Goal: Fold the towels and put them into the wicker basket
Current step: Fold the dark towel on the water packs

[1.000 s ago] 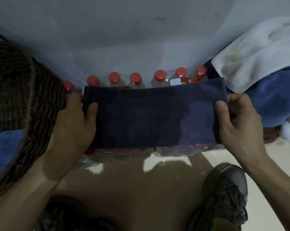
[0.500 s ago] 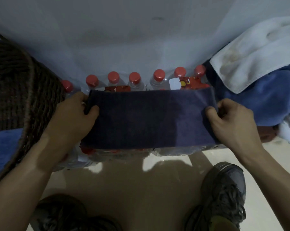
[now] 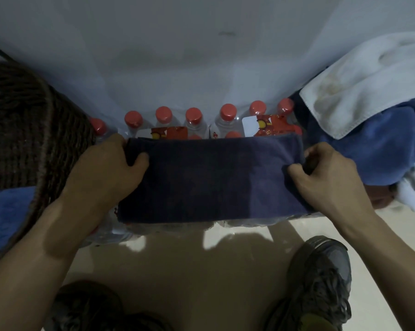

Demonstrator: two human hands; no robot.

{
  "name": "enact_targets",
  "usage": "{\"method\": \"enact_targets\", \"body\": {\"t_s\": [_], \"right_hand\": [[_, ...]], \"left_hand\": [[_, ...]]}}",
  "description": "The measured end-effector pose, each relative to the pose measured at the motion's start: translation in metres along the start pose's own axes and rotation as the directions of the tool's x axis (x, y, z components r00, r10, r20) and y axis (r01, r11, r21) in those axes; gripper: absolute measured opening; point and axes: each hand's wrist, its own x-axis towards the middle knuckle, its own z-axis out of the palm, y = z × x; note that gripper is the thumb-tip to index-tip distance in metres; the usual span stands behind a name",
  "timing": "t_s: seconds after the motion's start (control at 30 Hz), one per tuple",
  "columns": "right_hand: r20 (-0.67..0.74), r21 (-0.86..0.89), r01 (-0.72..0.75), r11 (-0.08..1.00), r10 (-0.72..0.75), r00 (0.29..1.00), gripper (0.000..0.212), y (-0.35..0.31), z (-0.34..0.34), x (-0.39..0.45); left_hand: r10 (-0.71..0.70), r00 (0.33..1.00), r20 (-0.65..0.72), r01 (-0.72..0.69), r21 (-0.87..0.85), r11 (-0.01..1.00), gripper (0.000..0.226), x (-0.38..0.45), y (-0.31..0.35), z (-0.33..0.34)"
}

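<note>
Pale wall behind shrink-wrapped red-capped bottles (image 3: 192, 125) | dark navy folded towel (image 3: 213, 180) lay soft, light — left hand (image 3: 106, 173) and right hand (image 3: 325, 180) pinched its short ends | best held at ends — limp middle would likely sag.

Glossy beige tiled floor (image 3: 177, 278) fills the 6 o'clock half of the view, running up to a pale wall at 12 o'clock. Directly on it: a shrink-wrapped pack of clear plastic water bottles with red caps (image 3: 228, 120) at centre, against the wall, with a folded dark navy towel (image 3: 213, 180) laid flat across its top; a dark brown woven wicker basket (image 3: 29, 130) at 9 o'clock, touching the pack's left end. Two grey lace-up sneakers stand on the tiles, one at 5 o'clock (image 3: 316, 283) and one at 7 o'clock (image 3: 87, 306).
</note>
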Motion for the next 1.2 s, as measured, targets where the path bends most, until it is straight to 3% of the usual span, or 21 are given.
{"method": "enact_targets", "body": {"t_s": [0.1,0.27,0.33,0.43,0.53,0.6,0.7,0.77,0.83,0.9,1.03,1.1,1.2], "right_hand": [[0.054,-0.107,0.002,0.994,0.004,0.999,0.026,-0.003,-0.004,0.004],[-0.066,-0.323,0.062,0.944,-0.088,0.994,0.053,-0.016,-0.004,0.010],[-0.061,-0.302,0.164,0.939,-0.190,0.980,0.054,-0.025,-0.002,0.010],[0.093,-0.195,0.353,0.915,-0.341,0.936,0.062,-0.035,0.001,0.016],[0.237,-0.111,0.399,0.910,-0.366,0.900,0.076,-0.044,0.001,0.024],[0.230,-0.104,0.461,0.881,-0.430,0.873,0.085,-0.052,-0.001,0.027],[0.306,0.086,0.541,0.837,-0.539,0.785,0.091,-0.069,-0.010,0.029],[0.399,0.265,0.573,0.776,-0.629,0.667,0.095,-0.086,-0.014,0.028],[0.402,0.402,0.612,0.681,-0.732,0.550,0.089,-0.106,-0.012,0.028],[0.399,0.472,0.600,0.646,-0.763,0.508,0.072,-0.121,-0.006,0.028],[0.343,0.461,0.570,0.680,-0.729,0.592,0.027,-0.123,0.005,0.029],[0.347,0.401,0.553,0.730,-0.680,0.647,0.030,-0.115,0.006,0.034],[0.377,0.136,0.626,0.768,-0.625,0.684,0.051,-0.095,0.001,0.051]], "left_hand": [[0.080,0.992,-0.099,-0.075,0.050,0.996,0.040,0.003,0.010,0.003],[0.276,0.960,0.040,-0.279,0.101,0.955,0.039,0.013,0.011,0.005],[0.277,0.958,0.077,-0.282,0.062,0.957,0.038,0.015,0.010,0.001],[0.244,0.966,0.090,-0.245,-0.001,0.970,0.032,0.015,0.013,-0.005],[0.229,0.973,0.036,-0.229,-0.019,0.973,0.019,0.007,0.017,-0.016],[0.239,0.971,0.022,-0.237,-0.056,0.970,0.021,-0.002,0.022,-0.030],[0.279,0.958,0.071,-0.255,-0.242,0.936,0.026,-0.012,0.033,-0.054],[0.318,0.943,0.099,-0.243,-0.451,0.859,0.029,-0.016,0.041,-0.061],[0.317,0.945,0.080,-0.209,-0.599,0.773,0.028,-0.019,0.047,-0.062],[0.276,0.961,0.013,-0.203,-0.642,0.740,0.029,-0.022,0.052,-0.059],[-0.010,0.987,-0.163,-0.102,-0.658,0.746,0.036,-0.024,0.061,-0.050],[-0.159,0.961,-0.226,-0.033,-0.666,0.745,0.041,-0.019,0.060,-0.043],[-0.253,0.936,-0.245,0.027,-0.666,0.745,0.051,-0.009,0.049,-0.031]]}}
